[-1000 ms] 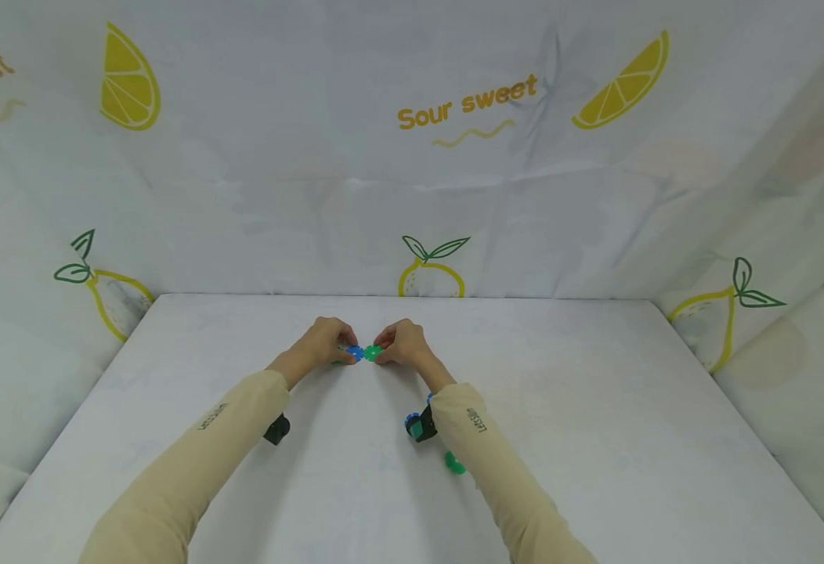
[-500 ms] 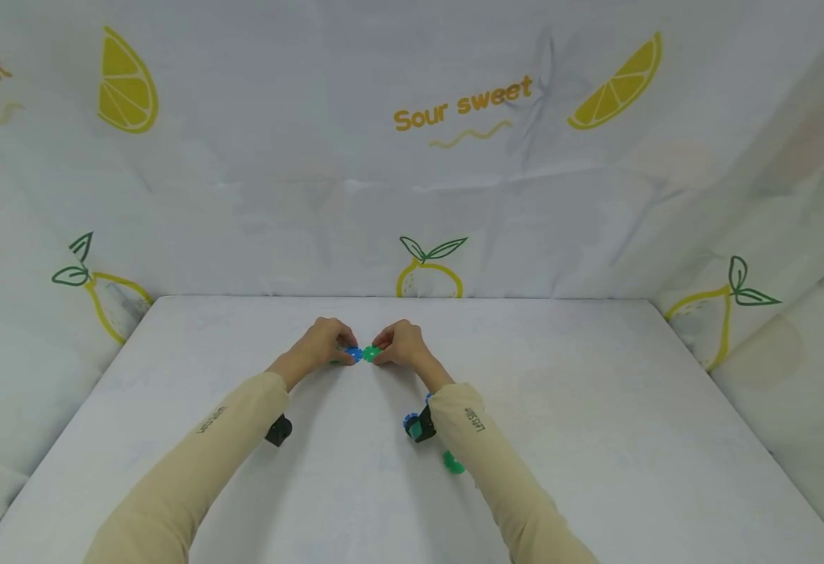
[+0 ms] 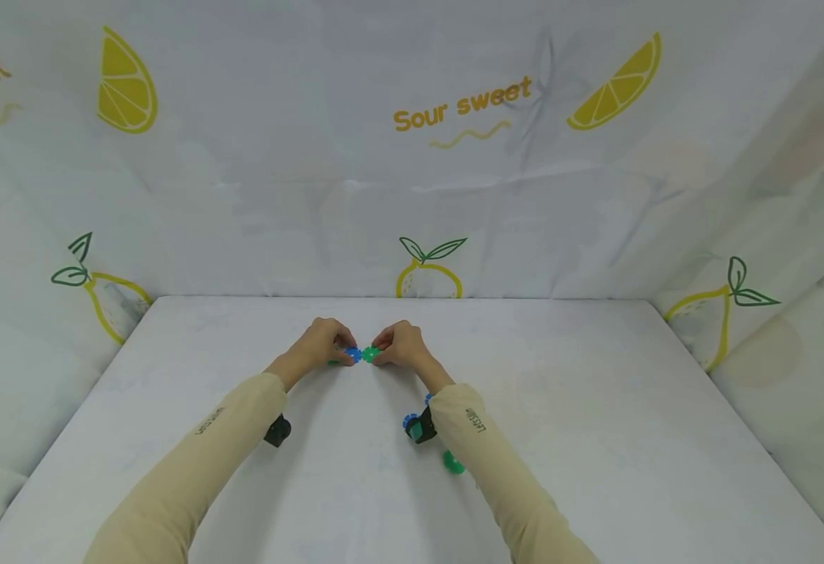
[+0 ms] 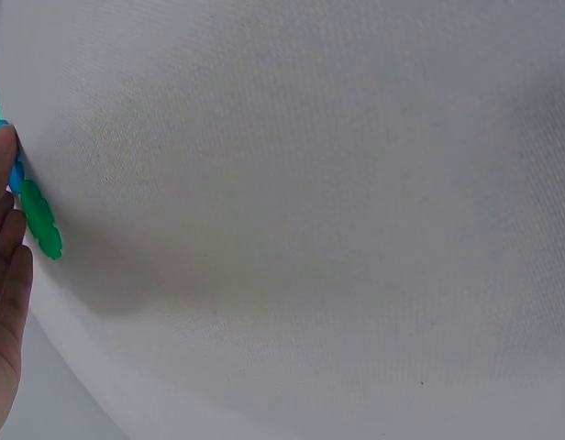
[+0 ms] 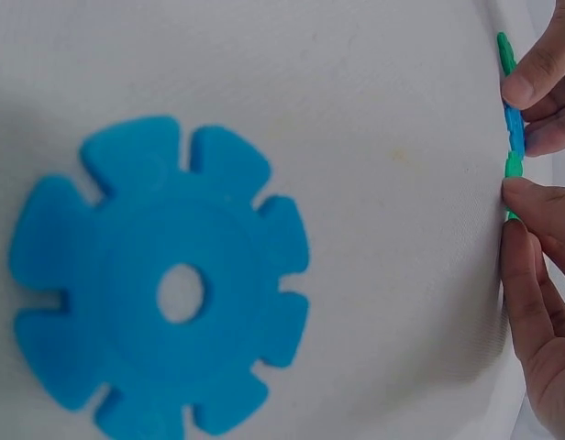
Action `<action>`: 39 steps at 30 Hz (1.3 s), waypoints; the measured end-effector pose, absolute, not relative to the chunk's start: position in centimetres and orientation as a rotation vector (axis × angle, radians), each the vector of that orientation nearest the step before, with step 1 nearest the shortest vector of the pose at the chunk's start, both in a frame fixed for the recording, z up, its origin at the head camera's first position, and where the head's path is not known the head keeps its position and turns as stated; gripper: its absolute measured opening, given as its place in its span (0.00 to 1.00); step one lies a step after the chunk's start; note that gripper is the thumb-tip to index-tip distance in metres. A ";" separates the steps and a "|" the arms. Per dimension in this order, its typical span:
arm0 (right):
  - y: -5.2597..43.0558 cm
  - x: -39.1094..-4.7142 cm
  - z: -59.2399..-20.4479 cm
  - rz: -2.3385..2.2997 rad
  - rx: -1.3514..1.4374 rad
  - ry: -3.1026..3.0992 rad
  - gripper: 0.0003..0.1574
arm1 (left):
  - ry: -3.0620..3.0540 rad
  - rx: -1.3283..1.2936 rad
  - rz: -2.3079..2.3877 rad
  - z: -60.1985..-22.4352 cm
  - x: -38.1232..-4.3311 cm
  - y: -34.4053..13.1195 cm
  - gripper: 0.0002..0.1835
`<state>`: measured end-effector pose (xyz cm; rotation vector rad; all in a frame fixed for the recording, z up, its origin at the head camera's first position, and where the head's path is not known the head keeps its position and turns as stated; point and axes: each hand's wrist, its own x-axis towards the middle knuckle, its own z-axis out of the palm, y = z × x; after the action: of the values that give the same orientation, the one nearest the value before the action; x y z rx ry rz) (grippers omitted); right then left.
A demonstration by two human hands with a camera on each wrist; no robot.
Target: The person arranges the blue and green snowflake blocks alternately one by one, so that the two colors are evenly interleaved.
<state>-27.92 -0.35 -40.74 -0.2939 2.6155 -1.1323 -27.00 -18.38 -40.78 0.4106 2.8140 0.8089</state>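
Note:
Toward the back of the white table, both hands hold a row of notched plastic discs. My left hand (image 3: 323, 343) pinches the blue disc (image 3: 353, 356); a green disc (image 4: 40, 220) extends from its far side, mostly hidden by the fingers in the head view. Between thumb and fingers, my right hand (image 3: 403, 345) pinches another green disc (image 3: 370, 355). The edges of the blue disc and this green one meet between the hands. In the right wrist view the row runs green, blue, green, nearly edge-on; how deep the notches fit cannot be seen.
Close to the right wrist camera lies a loose blue notched disc (image 5: 127, 275). Around the right forearm are blue discs (image 3: 429, 399), partly covered, and a green disc (image 3: 453, 462). Black wrist cameras (image 3: 278, 431) hang under both sleeves. A lemon-print cloth (image 3: 299, 219) stands behind the table.
The hands keep their grip on the discs and stay almost in place. The whole head view has shifted slightly; no disc is visibly released or picked up.

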 end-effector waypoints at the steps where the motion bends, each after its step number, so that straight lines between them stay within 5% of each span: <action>1: -0.3 -27.9 -40.8 -1.130 -0.294 2.615 0.13 | 2.815 0.407 0.808 -40.8 -27.0 -18.4 0.13; 39: 7.2 -23.6 -39.1 -1.295 -0.332 2.388 0.18 | 2.841 0.467 0.979 -41.4 -26.5 -17.2 0.14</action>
<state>-23.61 7.23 -39.07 -0.3322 2.3877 -1.2952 -26.45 -17.19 -41.41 0.4672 2.8411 0.9786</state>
